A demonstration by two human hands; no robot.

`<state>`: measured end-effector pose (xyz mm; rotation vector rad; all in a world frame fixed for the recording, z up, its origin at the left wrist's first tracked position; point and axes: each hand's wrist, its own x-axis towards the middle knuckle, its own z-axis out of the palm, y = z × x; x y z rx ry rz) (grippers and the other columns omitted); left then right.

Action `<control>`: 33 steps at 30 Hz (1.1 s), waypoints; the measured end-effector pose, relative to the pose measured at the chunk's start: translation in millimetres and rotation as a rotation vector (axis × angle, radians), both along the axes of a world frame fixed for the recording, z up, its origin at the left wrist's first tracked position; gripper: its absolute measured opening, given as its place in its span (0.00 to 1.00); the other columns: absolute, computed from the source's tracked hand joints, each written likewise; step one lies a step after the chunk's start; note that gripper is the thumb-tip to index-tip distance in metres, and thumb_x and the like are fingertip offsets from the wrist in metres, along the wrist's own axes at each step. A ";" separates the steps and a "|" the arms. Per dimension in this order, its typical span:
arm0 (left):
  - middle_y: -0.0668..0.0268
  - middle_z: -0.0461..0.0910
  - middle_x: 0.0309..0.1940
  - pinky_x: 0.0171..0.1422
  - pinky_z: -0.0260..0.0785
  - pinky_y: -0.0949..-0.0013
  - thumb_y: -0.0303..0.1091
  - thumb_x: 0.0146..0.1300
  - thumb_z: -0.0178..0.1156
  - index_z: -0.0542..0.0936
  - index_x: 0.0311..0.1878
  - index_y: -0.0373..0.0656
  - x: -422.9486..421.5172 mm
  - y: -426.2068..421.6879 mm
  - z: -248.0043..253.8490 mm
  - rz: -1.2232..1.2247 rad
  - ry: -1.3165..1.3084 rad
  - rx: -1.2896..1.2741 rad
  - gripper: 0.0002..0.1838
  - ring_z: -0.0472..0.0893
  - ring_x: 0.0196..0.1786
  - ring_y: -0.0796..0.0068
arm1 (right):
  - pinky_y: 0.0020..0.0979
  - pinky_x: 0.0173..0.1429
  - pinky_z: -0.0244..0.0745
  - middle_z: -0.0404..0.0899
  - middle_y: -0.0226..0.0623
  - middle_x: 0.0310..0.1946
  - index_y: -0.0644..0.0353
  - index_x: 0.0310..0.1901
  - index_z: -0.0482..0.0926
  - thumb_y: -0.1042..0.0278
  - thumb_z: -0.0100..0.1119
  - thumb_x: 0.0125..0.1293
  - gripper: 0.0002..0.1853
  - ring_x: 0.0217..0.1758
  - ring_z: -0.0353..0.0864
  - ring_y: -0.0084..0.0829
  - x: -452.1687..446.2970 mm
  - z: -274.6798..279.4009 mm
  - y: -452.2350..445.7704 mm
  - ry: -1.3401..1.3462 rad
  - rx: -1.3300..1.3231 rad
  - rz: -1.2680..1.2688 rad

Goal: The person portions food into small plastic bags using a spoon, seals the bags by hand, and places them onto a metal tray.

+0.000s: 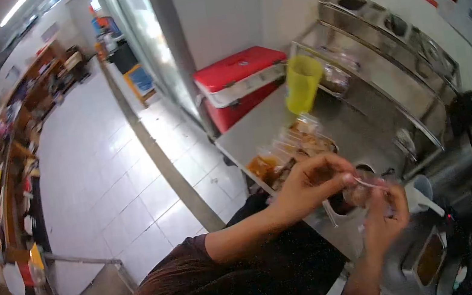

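A clear plastic bag (358, 195) hangs between my hands, with a thin pale strip at its top. My left hand (319, 183) pinches one end of the strip between thumb and finger. At the other end, the fingers of my right hand (389, 210) are closed on the bag's top. The bag's contents are blurred. Just beyond my left hand, several filled clear bags (312, 143) lie on the steel counter (255, 129), one of them holding something orange (264, 166).
A yellow pitcher (303, 84) stands behind the bags, near a red cooler (241, 70). The steel rack (387, 94) rises at the right. A metal tray with brown contents (429, 258) and a white handled container (423, 196) are beside my right hand.
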<state>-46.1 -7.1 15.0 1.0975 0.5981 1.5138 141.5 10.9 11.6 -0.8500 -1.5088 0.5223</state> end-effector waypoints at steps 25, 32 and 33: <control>0.61 0.87 0.37 0.65 0.72 0.62 0.25 0.61 0.72 0.60 0.69 0.39 -5.3 -149.8 14.4 0.334 0.654 0.209 0.38 0.86 0.54 0.68 | 0.32 0.44 0.83 0.88 0.42 0.36 0.63 0.41 0.85 0.75 0.70 0.64 0.05 0.41 0.90 0.31 5.0 2.4 -97.2 -0.053 -0.128 0.628; 0.63 0.88 0.33 0.64 0.73 0.62 0.23 0.61 0.72 0.65 0.68 0.38 -1.3 -123.0 11.7 0.261 0.665 0.069 0.35 0.87 0.54 0.69 | 0.31 0.46 0.82 0.89 0.42 0.40 0.64 0.40 0.85 0.74 0.72 0.64 0.06 0.42 0.90 0.31 12.3 -7.5 -90.6 -0.057 -0.228 0.561; 0.63 0.88 0.31 0.63 0.74 0.63 0.22 0.60 0.72 0.67 0.67 0.37 -2.6 -116.9 13.2 0.201 0.616 -0.031 0.33 0.87 0.52 0.70 | 0.31 0.47 0.82 0.89 0.42 0.41 0.64 0.40 0.85 0.74 0.72 0.65 0.06 0.42 0.89 0.30 13.4 -9.5 -86.6 -0.052 -0.241 0.545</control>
